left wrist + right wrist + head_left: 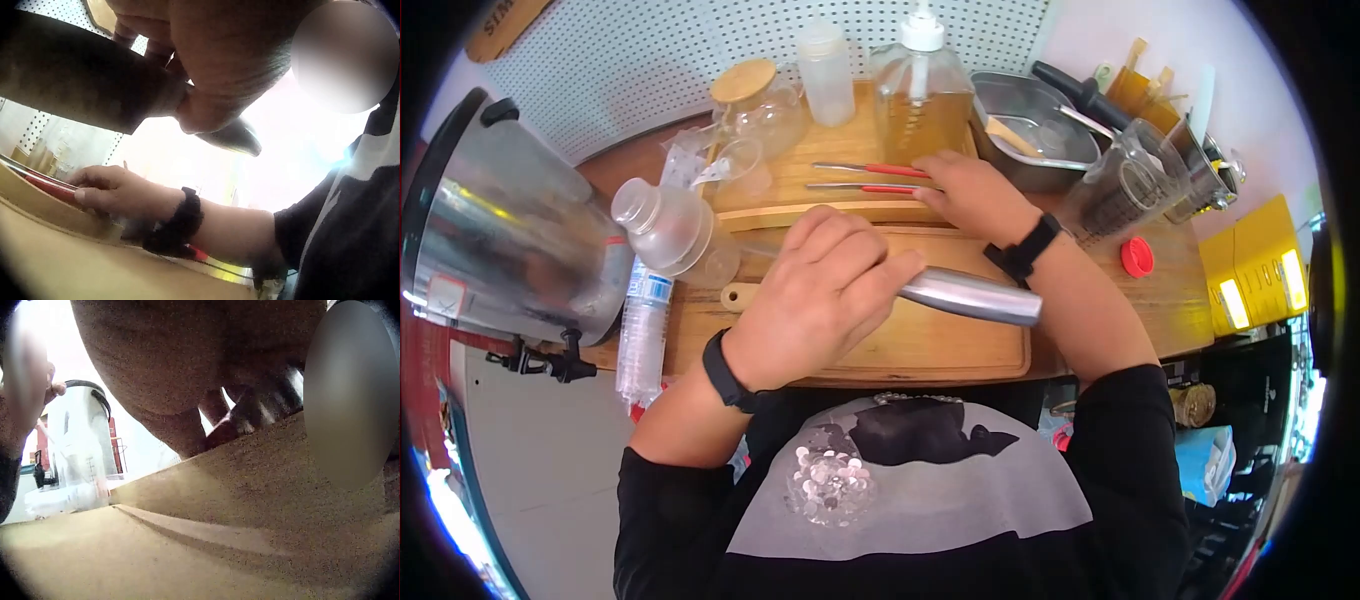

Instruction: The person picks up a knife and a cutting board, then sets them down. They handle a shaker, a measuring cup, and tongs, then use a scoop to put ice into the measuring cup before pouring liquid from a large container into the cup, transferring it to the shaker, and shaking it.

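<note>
My left hand (825, 285) grips a kitchen cleaver by its metal handle (975, 296), raised over a wooden cutting board (940, 345). The broad dark blade (69, 75) fills the upper left of the left wrist view; in the head view it is nearly edge-on and mostly behind the hand. My right hand (980, 190) reaches to the raised wooden tray (800, 210) behind the board. There its fingers and thumb pinch the red handle ends of two slim tools (880, 170) with thin metal shafts pointing left.
On the tray stand a pump bottle (920, 90) of amber liquid, a glass jug (760, 115) and a frosted bottle (827, 75). A clear shaker (665, 225), stacked cups (643, 335) and a large dispenser (510, 220) are left. A metal pan (1030, 115) and measuring jug (1130, 180) are right.
</note>
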Demonstrator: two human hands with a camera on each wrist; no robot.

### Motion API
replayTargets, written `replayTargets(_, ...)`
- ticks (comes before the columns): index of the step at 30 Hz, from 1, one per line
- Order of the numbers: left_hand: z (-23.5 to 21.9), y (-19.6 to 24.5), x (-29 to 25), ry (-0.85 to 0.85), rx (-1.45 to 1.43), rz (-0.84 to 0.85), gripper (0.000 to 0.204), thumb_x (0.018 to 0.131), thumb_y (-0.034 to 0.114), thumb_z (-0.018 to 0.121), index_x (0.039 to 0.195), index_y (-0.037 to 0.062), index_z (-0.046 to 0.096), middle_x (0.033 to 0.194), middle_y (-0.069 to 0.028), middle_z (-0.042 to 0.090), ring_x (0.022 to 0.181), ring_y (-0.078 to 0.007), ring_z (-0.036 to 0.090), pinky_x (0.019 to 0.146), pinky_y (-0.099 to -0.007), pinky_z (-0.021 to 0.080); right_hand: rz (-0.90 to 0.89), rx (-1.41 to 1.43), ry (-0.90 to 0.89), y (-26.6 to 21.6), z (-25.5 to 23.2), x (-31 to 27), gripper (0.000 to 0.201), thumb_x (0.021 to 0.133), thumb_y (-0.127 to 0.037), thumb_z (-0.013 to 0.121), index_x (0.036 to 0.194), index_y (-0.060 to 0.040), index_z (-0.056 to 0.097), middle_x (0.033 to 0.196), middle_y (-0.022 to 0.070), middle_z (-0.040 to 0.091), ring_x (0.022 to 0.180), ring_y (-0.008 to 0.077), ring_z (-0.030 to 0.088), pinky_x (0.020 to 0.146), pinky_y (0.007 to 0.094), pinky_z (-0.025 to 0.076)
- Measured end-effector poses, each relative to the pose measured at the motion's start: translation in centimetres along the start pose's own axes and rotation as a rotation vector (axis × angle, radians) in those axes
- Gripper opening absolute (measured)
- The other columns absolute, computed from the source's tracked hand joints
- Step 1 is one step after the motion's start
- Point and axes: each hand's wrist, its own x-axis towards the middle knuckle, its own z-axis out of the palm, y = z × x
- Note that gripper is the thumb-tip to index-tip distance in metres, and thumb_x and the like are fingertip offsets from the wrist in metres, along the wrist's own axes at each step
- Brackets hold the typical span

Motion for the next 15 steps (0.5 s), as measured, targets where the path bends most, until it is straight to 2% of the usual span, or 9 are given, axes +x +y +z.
replayTargets(1, 0.0, -0.1, 0.1, 0.000, 0.015, -0.012, 0.044, 0.061, 0.001, 0.070, 0.104, 0.0059, 0.062, 0.085, -0.0083, 0.054, 0.084, -0.0279, 0.055, 0.080, -0.0413, 0.046, -0.036, -0.018, 0.053, -0.3, -0.2, -0.2, 0.031, 0.085, -0.020, 0.062, 0.109, 0.0003, 0.060, 0.099, 0.0203, 0.063, 0.091, 0.0374, 0.060, 0.079, 0.0425, 0.049)
replayTargets(2, 0.0, -0.1, 0.1, 0.006, -0.004, 0.008, 0.044, 0.061, 0.001, 0.070, 0.104, 0.0060, 0.062, 0.085, -0.0083, 0.054, 0.084, -0.0278, 0.055, 0.080, -0.0414, 0.046, 0.004, -0.039, 0.053, -1.0, -0.9, -0.7, 0.030, 0.086, -0.019, 0.061, 0.109, 0.0005, 0.060, 0.101, 0.0207, 0.062, 0.092, 0.0375, 0.060, 0.080, 0.0407, 0.050)
replayTargets(4, 0.3, -0.2, -0.1, 0.030, -0.027, 0.023, 0.044, 0.061, 0.001, 0.071, 0.103, 0.0062, 0.062, 0.086, -0.0083, 0.054, 0.083, -0.0279, 0.055, 0.079, -0.0408, 0.046, 0.023, 0.086, 0.137, -1.5, -2.2, -2.1, 0.029, 0.087, -0.023, 0.060, 0.108, -0.0020, 0.061, 0.095, 0.0194, 0.064, 0.088, 0.0365, 0.062, 0.076, 0.0412, 0.050)
replayTargets(6, 0.4, -0.3, -0.2, 0.041, -0.049, 0.003, 0.043, 0.061, 0.001, 0.071, 0.103, 0.0063, 0.062, 0.086, -0.0083, 0.055, 0.083, -0.0279, 0.055, 0.078, -0.0405, 0.046, 0.093, 0.330, 0.177, -1.7, -3.3, -4.5, 0.031, 0.086, -0.021, 0.063, 0.112, -0.0031, 0.060, 0.097, 0.0177, 0.064, 0.089, 0.0343, 0.062, 0.077, 0.0383, 0.049)
replayTargets(10, 0.5, -0.8, 0.3, 0.113, -0.060, 0.015, 0.042, 0.063, 0.001, 0.070, 0.104, 0.0060, 0.061, 0.085, -0.0088, 0.055, 0.081, -0.0280, 0.055, 0.074, -0.0392, 0.045, 0.221, 0.346, 0.116, -1.2, -5.2, -11.1, 0.033, 0.086, -0.019, 0.064, 0.115, -0.0038, 0.060, 0.097, 0.0163, 0.063, 0.089, 0.0326, 0.061, 0.078, 0.0369, 0.049)
replayTargets(13, 1.0, -1.6, 0.8, 0.088, -0.020, 0.008, 0.041, 0.065, 0.001, 0.070, 0.105, 0.0057, 0.061, 0.085, -0.0092, 0.055, 0.080, -0.0287, 0.055, 0.073, -0.0398, 0.045, 0.252, 0.228, 0.025, -1.3, -5.9, -15.4, 0.036, 0.083, -0.018, 0.068, 0.115, -0.0043, 0.061, 0.094, 0.0153, 0.062, 0.086, 0.0322, 0.060, 0.076, 0.0373, 0.048)
replayTargets(15, 2.0, -2.0, 1.0, 0.063, -0.003, 0.001, 0.038, 0.067, 0.003, 0.069, 0.104, 0.0055, 0.061, 0.086, -0.0090, 0.055, 0.082, -0.0282, 0.055, 0.075, -0.0401, 0.044, 0.283, 0.181, 0.004, -2.5, -6.8, -17.2, 0.040, 0.079, -0.018, 0.071, 0.115, -0.0049, 0.061, 0.087, 0.0146, 0.059, 0.079, 0.0313, 0.058, 0.069, 0.0375, 0.047)
